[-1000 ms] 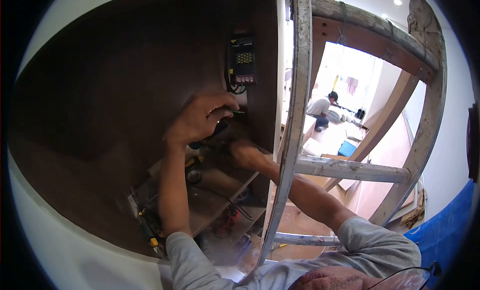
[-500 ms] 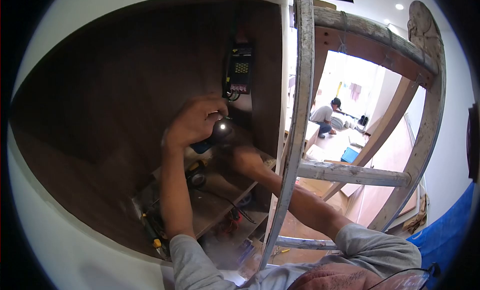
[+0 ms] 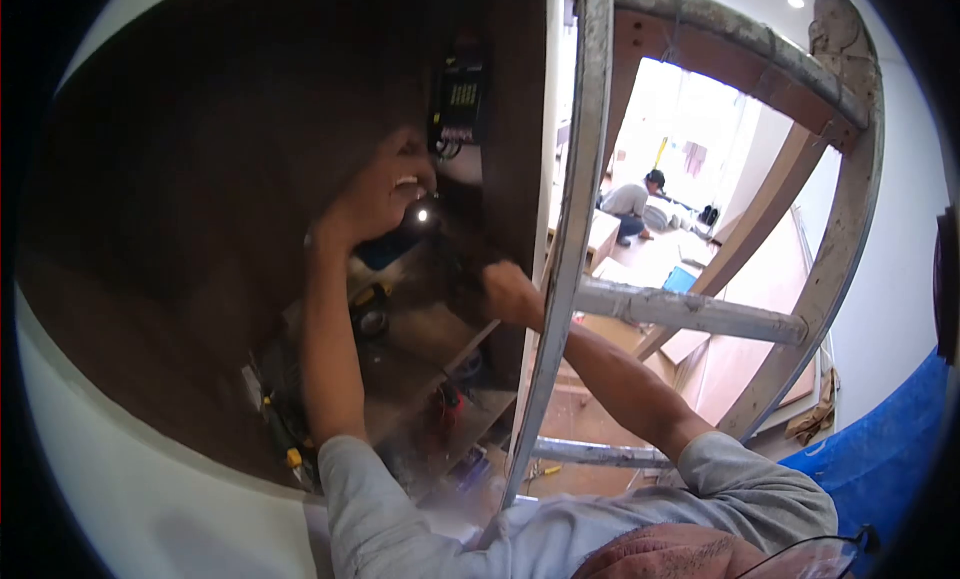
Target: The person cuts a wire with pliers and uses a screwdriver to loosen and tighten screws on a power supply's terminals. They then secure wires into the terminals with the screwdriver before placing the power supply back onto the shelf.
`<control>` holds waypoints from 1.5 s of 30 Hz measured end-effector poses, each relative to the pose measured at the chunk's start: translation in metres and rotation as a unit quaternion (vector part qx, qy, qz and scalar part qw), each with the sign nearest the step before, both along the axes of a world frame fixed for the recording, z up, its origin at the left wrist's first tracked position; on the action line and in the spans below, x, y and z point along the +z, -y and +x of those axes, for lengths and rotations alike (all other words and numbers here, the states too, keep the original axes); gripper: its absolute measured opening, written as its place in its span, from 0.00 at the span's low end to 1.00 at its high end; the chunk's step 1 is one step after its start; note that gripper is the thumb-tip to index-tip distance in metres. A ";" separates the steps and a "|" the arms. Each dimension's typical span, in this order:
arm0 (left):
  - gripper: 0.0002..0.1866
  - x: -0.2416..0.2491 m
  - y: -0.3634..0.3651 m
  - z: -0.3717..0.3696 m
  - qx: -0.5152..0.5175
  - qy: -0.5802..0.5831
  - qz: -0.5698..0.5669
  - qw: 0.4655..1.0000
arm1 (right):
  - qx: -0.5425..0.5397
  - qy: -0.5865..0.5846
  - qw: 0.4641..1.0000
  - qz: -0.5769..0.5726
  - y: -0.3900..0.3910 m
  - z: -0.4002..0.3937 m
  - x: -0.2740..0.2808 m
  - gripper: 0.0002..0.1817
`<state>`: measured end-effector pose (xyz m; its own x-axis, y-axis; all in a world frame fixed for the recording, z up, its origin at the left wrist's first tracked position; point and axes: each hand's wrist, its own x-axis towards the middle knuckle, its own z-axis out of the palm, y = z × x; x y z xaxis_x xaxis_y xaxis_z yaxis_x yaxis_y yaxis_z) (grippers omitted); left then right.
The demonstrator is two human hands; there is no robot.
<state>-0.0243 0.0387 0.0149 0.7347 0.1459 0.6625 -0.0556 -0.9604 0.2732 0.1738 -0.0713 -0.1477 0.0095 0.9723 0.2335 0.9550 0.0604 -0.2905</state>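
My left hand (image 3: 385,194) is raised inside the dark brown cabinet (image 3: 200,179), its fingers curled and pinched by a bright lamp. That lamp sits on a dark tool (image 3: 424,219), which looks like a cordless drill; shadow hides most of its body. My right hand (image 3: 512,292) is closed in a fist lower and to the right, at the tool's dark lower part. What its fingers wrap round is mostly hidden. Just above my left hand, a black power supply box (image 3: 460,99) with wires at its lower end is fixed to the back panel. Something blue (image 3: 388,249) shows below my left wrist.
A wooden ladder (image 3: 575,229) stands close on the right, my right arm passing through it. A yellow and black tool (image 3: 370,304) and red wires (image 3: 452,404) lie on the cabinet shelves. Another person (image 3: 630,204) crouches in the room beyond.
The view has shifted, so most things sit further left and higher. My right hand, blurred before, has moved right relative to the lamp. My left hand stays beside the lamp.
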 end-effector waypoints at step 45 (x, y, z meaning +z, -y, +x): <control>0.25 0.003 0.015 0.017 -0.082 0.135 -0.508 0.847 | 0.108 -0.790 0.578 0.172 0.085 0.052 -0.033 0.17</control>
